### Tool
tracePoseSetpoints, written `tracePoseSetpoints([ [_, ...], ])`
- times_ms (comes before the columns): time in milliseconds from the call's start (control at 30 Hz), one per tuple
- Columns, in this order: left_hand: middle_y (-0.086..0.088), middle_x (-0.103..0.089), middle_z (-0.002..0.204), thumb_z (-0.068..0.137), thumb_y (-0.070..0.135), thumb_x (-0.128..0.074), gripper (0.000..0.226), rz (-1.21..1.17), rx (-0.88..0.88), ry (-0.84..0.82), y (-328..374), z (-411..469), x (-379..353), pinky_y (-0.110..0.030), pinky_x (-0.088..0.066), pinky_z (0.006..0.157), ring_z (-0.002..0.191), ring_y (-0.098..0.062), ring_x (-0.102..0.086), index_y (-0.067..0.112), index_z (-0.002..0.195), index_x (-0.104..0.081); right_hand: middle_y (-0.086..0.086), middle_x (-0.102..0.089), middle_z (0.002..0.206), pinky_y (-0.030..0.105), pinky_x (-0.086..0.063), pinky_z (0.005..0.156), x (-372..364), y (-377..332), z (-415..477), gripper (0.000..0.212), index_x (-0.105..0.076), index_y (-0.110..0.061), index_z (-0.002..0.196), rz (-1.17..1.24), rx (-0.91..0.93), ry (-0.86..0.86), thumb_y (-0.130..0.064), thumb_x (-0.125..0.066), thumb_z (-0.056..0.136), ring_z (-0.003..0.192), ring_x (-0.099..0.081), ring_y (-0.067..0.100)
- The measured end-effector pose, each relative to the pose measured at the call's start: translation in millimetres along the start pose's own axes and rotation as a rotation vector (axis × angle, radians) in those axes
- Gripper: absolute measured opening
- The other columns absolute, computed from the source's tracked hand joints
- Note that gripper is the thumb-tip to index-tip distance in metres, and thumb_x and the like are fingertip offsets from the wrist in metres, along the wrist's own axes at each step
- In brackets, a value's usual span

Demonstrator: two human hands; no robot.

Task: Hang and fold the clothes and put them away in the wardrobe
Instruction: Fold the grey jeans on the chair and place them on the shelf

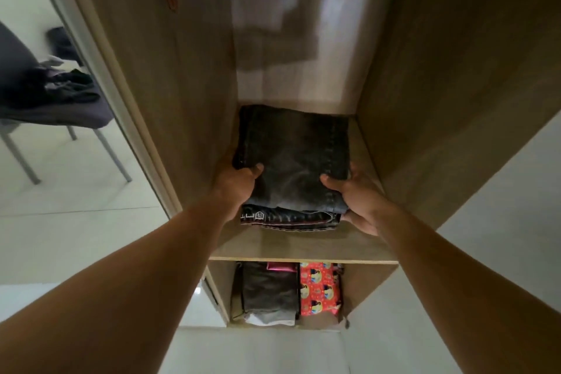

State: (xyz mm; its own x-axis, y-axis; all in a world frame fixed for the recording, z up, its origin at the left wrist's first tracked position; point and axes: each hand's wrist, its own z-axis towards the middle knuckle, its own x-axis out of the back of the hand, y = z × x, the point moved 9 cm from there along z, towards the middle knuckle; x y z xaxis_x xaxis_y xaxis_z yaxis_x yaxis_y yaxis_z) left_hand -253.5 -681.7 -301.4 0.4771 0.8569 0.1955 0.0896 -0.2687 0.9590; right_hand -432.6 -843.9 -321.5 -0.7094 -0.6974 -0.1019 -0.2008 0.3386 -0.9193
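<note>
left hand (235,184), right hand (353,193) fingers grip folded jeans (294,161) | wardrobe shelf (300,244) | lettering unreadable

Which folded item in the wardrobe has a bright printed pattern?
The red item on the lower shelf, right side; all others are dark or grey.

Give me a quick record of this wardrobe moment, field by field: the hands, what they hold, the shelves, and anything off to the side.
left hand: grips the left near corner of the folded dark jeans
right hand: grips the right near corner
jeans: top of a stack on the upper shelf
under them: dark folded garment with white lettering
lower compartment: grey folded clothes, red patterned item
left side: chair with dark clothes
</note>
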Motion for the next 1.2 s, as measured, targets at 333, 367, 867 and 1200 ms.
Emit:
tracePoseSetpoints([
  [333,-0.003,-0.055,0.124,0.084,-0.004,-0.062,0.057,0.006,-0.041,0.101,-14.0,95.1,-23.8,-0.017,-0.038,0.054,0.100,-0.016,-0.050,0.016,0.137,-0.052,-0.003,-0.070,0.119,0.042,-0.058,0.081,-6.7,2.6,115.7,0.044,-0.051,-0.034,0.129,-0.077,0.093,0.110,-0.018,-0.071,0.094,0.098,-0.072,0.022],
  [367,-0.005,-0.057,0.125,0.083,-0.007,-0.061,0.056,0.012,-0.067,0.113,-15.0,101.8,-23.6,-0.017,-0.039,0.055,0.099,-0.016,-0.052,0.016,0.133,-0.055,-0.001,-0.070,0.120,0.042,-0.058,0.083,-6.7,2.7,124.4,0.044,-0.051,-0.033,0.129,-0.101,0.109,0.131,-0.019,-0.072,0.093,0.100,-0.071,0.023],
  [867,-0.001,0.003,0.168,0.092,0.069,-0.045,0.072,0.906,-0.231,-0.131,-77.7,150.7,-54.6,-0.049,-0.016,0.124,0.154,-0.032,-0.004,0.042,0.155,-0.025,-0.001,0.005,0.167,0.039,-0.025,0.123,-41.2,19.6,167.6,0.070,-0.029,-0.036,0.158,-1.122,0.357,-0.026,-0.042,-0.061,0.095,0.152,-0.021,0.029],
  [1200,-0.008,0.012,0.167,0.098,0.065,-0.035,0.070,1.020,-0.182,-0.112,-60.9,193.2,-71.4,-0.050,-0.009,0.124,0.153,-0.036,0.005,0.040,0.159,-0.010,0.013,-0.035,0.147,0.043,-0.042,0.100,-46.6,-6.9,203.9,0.046,-0.052,-0.016,0.140,-1.280,0.453,0.188,-0.040,-0.055,0.101,0.130,-0.038,0.037],
])
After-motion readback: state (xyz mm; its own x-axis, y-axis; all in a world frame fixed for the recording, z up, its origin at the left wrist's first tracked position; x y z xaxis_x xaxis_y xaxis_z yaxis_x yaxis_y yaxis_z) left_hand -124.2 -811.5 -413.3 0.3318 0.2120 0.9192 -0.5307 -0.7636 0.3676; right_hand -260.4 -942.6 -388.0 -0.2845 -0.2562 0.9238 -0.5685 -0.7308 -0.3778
